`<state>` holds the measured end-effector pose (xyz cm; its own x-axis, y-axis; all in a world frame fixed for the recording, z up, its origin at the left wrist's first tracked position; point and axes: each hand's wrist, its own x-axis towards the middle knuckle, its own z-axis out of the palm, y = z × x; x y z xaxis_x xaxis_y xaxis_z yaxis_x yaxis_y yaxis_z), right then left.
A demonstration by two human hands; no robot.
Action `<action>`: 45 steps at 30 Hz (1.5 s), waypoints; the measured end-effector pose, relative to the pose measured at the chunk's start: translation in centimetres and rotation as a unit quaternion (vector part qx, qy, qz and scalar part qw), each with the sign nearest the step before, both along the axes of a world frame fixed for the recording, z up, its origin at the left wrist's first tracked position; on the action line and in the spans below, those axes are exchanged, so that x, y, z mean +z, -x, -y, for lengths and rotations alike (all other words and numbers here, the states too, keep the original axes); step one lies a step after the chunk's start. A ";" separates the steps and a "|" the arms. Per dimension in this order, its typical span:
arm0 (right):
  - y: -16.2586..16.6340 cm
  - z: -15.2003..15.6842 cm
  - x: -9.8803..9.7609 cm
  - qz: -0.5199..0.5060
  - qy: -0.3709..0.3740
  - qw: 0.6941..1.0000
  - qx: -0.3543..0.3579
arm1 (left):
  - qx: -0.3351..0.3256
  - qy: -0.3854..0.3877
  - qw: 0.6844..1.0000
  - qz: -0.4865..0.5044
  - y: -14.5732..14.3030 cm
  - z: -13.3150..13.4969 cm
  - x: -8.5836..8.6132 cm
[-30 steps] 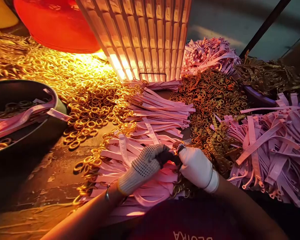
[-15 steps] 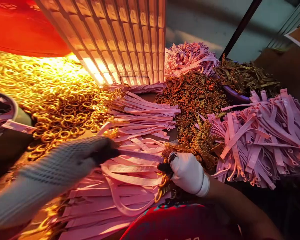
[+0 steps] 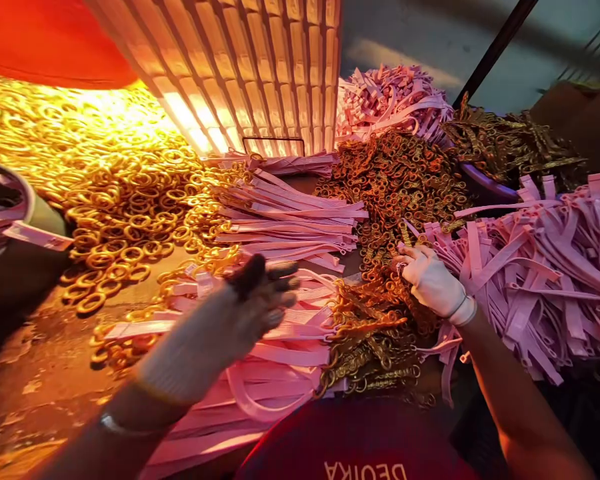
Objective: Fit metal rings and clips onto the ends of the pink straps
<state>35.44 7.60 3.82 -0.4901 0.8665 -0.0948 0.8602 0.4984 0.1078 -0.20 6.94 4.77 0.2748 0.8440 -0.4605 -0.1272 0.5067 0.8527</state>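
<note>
My left hand (image 3: 245, 307), in a pale knitted glove with dark fingertips, is above the bundle of pink straps (image 3: 280, 373). Its fingers are stretched out and apart, with nothing visible in them. On the other side, my right hand (image 3: 433, 277) wears a white glove. Its bent fingers are closed at the edge of a pile of small brass-coloured metal fittings (image 3: 390, 200), beside a heap of loose pink straps (image 3: 510, 267). What lies between those fingertips is too small to tell. More metal fittings (image 3: 375, 360) lie at the right ends of the middle straps.
Gold rings (image 3: 105, 180) cover the left side of the table. A bucket (image 3: 45, 213) with straps stands at far left. Behind are a ribbed lit panel (image 3: 260, 80), a red object (image 3: 45, 40) and another strap pile (image 3: 395, 107). A dark pole (image 3: 495, 50) slants at back right.
The strap stretched between my hands has been let go. My left hand has opened, and my right hand has moved up and right to the fittings pile.
</note>
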 end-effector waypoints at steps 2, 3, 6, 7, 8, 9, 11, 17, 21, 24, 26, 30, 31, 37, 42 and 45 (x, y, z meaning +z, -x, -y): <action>0.1 -0.3 -0.4 0.059 -0.005 0.998 0.014 | -0.011 0.108 0.988 0.108 -2.1 -0.4 0.6; 0.1 -0.4 -0.4 0.091 -0.012 0.996 0.017 | -0.024 0.144 0.977 0.155 -2.7 -0.5 0.7; -0.5 -0.4 0.0 0.114 -0.056 0.992 0.008 | -0.053 0.168 0.956 0.234 -3.6 -0.2 0.8; -0.8 -0.4 0.2 0.088 -0.081 0.993 0.002 | -0.050 0.168 0.954 0.242 -3.6 0.0 0.8; -1.2 -0.5 0.4 0.048 -0.112 0.993 -0.001 | -0.044 0.166 0.956 0.239 -3.5 0.3 0.7; -1.5 -0.5 0.5 -0.004 -0.145 0.989 0.003 | -0.039 0.160 0.960 0.227 -3.4 0.6 0.6; -1.7 -0.5 0.7 -0.125 -0.186 0.975 0.013 | -0.039 0.138 0.970 0.194 -3.2 1.1 0.4; 3.4 1.6 1.0 -0.484 -0.101 0.868 -0.049 | -0.085 -0.062 0.994 0.041 -3.6 2.9 0.5; 9.2 3.9 0.7 -0.538 0.028 0.843 -0.015 | -0.126 -0.166 0.977 -0.045 -4.5 3.6 0.9; 12.2 4.9 0.4 -0.556 0.088 0.827 0.010 | -0.143 -0.214 0.962 -0.095 -4.7 3.8 1.4; 13.2 5.3 0.2 -0.576 0.112 0.810 0.011 | -0.134 -0.237 0.957 -0.105 -4.9 3.9 1.6; 13.7 5.8 0.0 -0.656 0.143 0.741 -0.039 | -0.066 -0.165 0.984 0.016 -5.4 4.3 1.0; 13.6 6.0 0.0 -0.672 0.135 0.726 -0.054 | -0.041 -0.129 0.990 0.034 -5.6 4.4 0.7; 12.4 6.2 -0.1 -0.687 0.115 0.715 -0.063 | 0.012 -0.017 0.999 0.039 -5.3 4.4 0.0; 10.8 5.5 1.3 -0.554 0.074 0.828 0.050 | -0.059 0.021 0.996 0.070 -4.7 3.9 0.8; 10.8 5.3 2.8 -0.456 0.100 0.877 0.117 | -0.115 0.031 0.986 0.113 -5.0 3.6 1.3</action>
<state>24.68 2.31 6.58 -0.6033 0.7426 0.2909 0.4149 0.6037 -0.6807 4.82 3.38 6.03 0.5576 0.7195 -0.4140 -0.1851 0.5940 0.7829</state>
